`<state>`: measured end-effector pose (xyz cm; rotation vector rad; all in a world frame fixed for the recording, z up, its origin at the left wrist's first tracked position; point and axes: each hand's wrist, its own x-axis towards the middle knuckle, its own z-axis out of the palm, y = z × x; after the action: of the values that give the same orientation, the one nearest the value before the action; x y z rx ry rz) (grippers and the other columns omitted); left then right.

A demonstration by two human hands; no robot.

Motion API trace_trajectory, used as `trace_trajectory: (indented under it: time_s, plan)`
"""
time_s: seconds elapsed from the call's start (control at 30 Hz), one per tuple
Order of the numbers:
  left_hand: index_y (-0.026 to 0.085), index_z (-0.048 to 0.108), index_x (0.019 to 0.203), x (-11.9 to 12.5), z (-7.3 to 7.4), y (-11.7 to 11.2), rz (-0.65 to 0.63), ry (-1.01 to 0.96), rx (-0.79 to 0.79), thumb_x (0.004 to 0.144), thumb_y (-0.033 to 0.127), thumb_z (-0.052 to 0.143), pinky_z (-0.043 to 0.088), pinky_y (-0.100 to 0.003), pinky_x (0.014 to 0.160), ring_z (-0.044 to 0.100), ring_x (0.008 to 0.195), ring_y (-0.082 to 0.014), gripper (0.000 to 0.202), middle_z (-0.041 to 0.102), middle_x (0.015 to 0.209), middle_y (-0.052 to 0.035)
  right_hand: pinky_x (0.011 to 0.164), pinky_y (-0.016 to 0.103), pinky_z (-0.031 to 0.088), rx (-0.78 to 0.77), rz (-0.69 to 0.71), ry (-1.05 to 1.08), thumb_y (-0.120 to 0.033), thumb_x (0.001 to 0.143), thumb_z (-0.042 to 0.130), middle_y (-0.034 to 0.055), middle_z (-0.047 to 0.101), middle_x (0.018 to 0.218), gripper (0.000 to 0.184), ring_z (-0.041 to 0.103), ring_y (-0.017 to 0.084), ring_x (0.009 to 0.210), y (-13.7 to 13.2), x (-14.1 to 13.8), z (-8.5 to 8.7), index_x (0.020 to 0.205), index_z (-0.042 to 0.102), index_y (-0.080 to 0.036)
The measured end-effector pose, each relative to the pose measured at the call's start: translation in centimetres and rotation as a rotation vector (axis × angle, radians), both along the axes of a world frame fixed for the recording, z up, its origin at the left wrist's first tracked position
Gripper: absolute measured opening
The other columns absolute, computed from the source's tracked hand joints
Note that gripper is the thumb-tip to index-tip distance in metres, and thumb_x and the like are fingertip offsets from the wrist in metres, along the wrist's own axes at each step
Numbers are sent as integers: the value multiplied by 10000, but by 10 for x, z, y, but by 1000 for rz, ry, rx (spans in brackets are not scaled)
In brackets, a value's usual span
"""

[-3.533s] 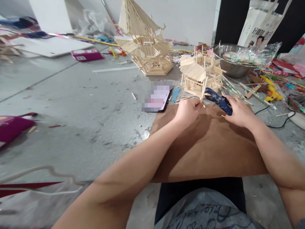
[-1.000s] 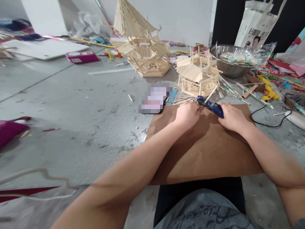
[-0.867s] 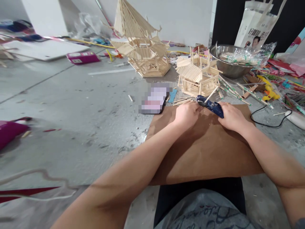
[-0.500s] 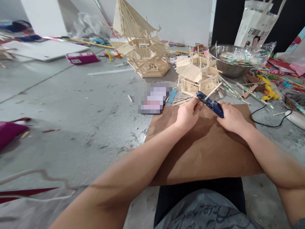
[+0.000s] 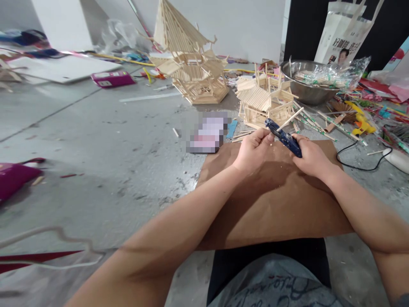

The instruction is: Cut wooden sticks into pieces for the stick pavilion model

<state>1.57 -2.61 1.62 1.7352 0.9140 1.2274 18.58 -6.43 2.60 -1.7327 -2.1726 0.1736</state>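
My right hand (image 5: 311, 155) is closed around a dark blue cutter tool (image 5: 284, 136) whose jaws point up and left. My left hand (image 5: 254, 149) is pinched on a thin wooden stick (image 5: 290, 119) that passes through the cutter's jaws and slants up to the right. Both hands hover over the far edge of a brown cardboard sheet (image 5: 275, 200). Just beyond them stands a small unfinished stick-built pavilion (image 5: 263, 100).
A taller finished stick pagoda (image 5: 188, 55) stands farther back. A phone (image 5: 207, 132) lies left of the hands. A steel bowl (image 5: 306, 83) with bagged sticks, a yellow glue gun (image 5: 361, 117), a black cable (image 5: 361, 160) and loose sticks crowd the right side. A magenta bag (image 5: 15, 177) lies far left.
Both hands have lifted slightly off the cardboard with the cutter and stick; the stick now angles higher up to the right. The view shifted a little.
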Motion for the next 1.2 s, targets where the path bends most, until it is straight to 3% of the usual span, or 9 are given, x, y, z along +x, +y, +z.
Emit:
trace_trajectory:
  time_s: [0.17,0.4,0.57,0.67,0.83,0.93,1.03,1.2]
  plan:
    - [152,470,615,0,2,0,-198,-239,-205,642,538,621,177,-192,386,230,397,-29,415,296,449,81,921,414,402,36,66,32,-167,677,462,148,539,1198,553,508,280,1097,5,6,-6,1226,415,-116]
    - [142,449,592,-3,6,-2,-375,-385,-451,592,456,704,112,-163,372,192,361,-3,404,252,437,98,923,414,396,84,156,90,-152,664,480,102,558,1131,579,514,250,1057,8,12,-12,1232,377,-198]
    - [149,434,611,-4,9,-3,-450,-375,-557,602,434,701,102,-158,375,156,366,-2,390,218,446,107,938,417,381,92,204,111,-158,662,487,106,529,1151,594,504,241,1061,9,14,-12,1241,360,-194]
    - [154,449,636,-4,5,-1,-364,-292,-434,664,461,638,136,-173,379,186,371,-17,362,257,448,96,930,412,386,76,184,96,-156,665,480,112,533,1147,590,500,245,1066,9,14,-11,1242,360,-183]
    - [151,460,629,-3,-9,-1,72,90,111,782,330,530,294,-195,492,358,486,-53,245,409,537,44,886,421,412,31,42,29,-173,661,480,146,549,1114,559,515,276,1039,7,6,-10,1214,398,-145]
    - [160,483,699,-2,-15,-5,216,217,304,817,277,475,325,-203,543,408,538,-71,166,466,595,29,870,420,420,21,35,46,-179,664,472,140,565,1073,528,522,275,1019,3,0,-8,1189,422,-150]
    - [166,479,720,-4,-16,-5,218,210,368,841,308,435,315,-200,523,388,520,-70,191,456,586,27,880,424,412,8,47,78,-182,661,466,137,563,1069,543,525,273,1007,0,-2,-6,1200,412,-150]
    - [162,481,688,-5,-10,-3,33,56,308,831,433,439,339,-212,534,399,548,-80,309,454,590,12,938,430,369,24,158,110,-113,603,457,134,521,1127,658,472,265,1077,1,4,-4,1252,351,-148]
